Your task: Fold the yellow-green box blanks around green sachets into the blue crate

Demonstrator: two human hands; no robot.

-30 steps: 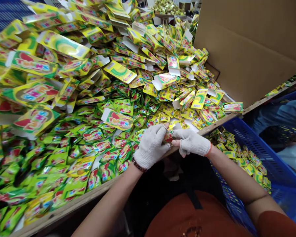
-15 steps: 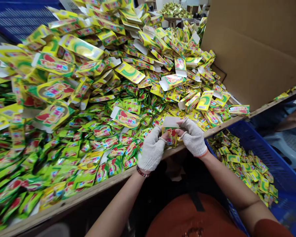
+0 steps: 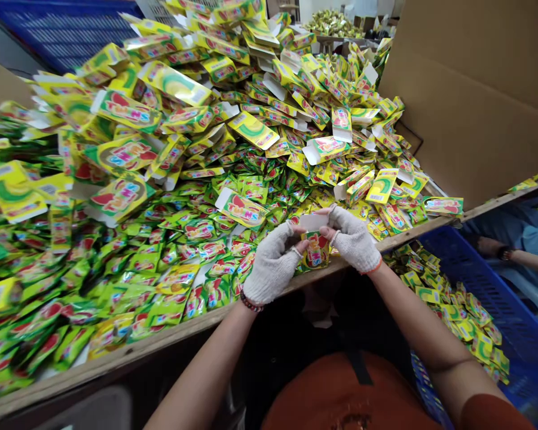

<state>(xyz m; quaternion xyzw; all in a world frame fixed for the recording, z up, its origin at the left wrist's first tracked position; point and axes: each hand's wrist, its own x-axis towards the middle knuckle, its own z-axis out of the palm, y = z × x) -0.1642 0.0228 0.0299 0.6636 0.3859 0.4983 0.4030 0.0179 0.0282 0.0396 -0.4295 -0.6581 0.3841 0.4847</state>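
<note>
A small yellow-green candy box [image 3: 316, 248] with its white top flap up sits upright between both gloved hands at the table's near edge. My left hand [image 3: 273, 263], in a white knit glove, pinches the box's left side. Fingers of my right hand [image 3: 352, 239], also gloved, close on its right side and flap. Around them lie many green candy sachets [image 3: 197, 239] and flat or folded boxes [image 3: 121, 197] heaped over the table.
A wooden table edge [image 3: 170, 337] runs across in front of me. A blue crate [image 3: 479, 280] holding several filled boxes stands at my right. A large cardboard sheet [image 3: 470, 89] leans at the back right. Another person's arm [image 3: 520, 257] shows at far right.
Both hands rose slightly from the table edge with the box; it now stands upright between them with its white flap showing. The view shifted right.
</note>
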